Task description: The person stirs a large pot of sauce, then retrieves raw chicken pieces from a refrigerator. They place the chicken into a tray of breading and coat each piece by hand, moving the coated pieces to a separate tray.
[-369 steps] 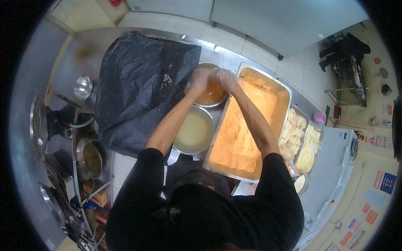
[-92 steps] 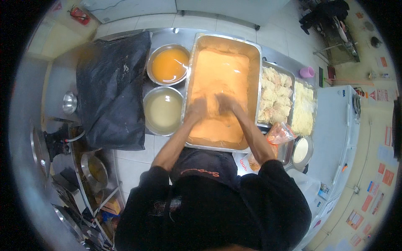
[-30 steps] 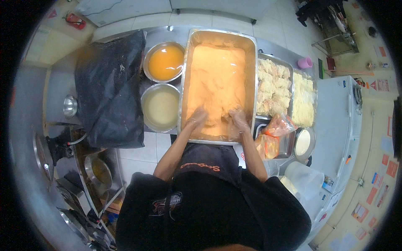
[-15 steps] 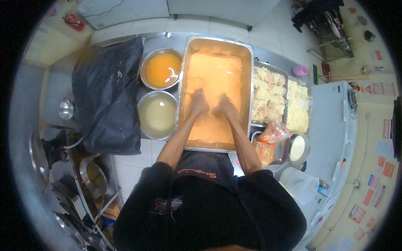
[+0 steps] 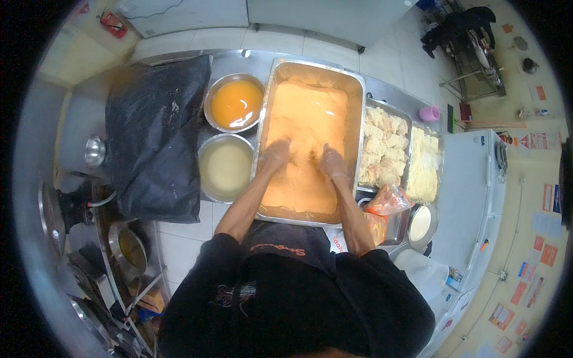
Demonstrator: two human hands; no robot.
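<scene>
A deep rectangular steel pan holds a thick bed of orange breading flour. Both my hands reach into it and seem to wear thin clear gloves. My left hand touches the flour left of the pan's middle, its fingers blurred and partly sunk in. To the right, my right hand dips its fingertips toward a disturbed patch between the hands. Whether either hand grips anything is hidden by the flour. Left of the pan stand a steel bowl of orange liquid and a bowl of pale cloudy liquid.
Right of the pan are a tray of breaded pieces, a tray of pale crumbly coating, a pink cup and bagged orange food. A black cover lies at left. A person stands far right.
My hands have spread slightly apart, with the right one turned more upright. The flour between them is now more churned. The whole view has shifted a little.
</scene>
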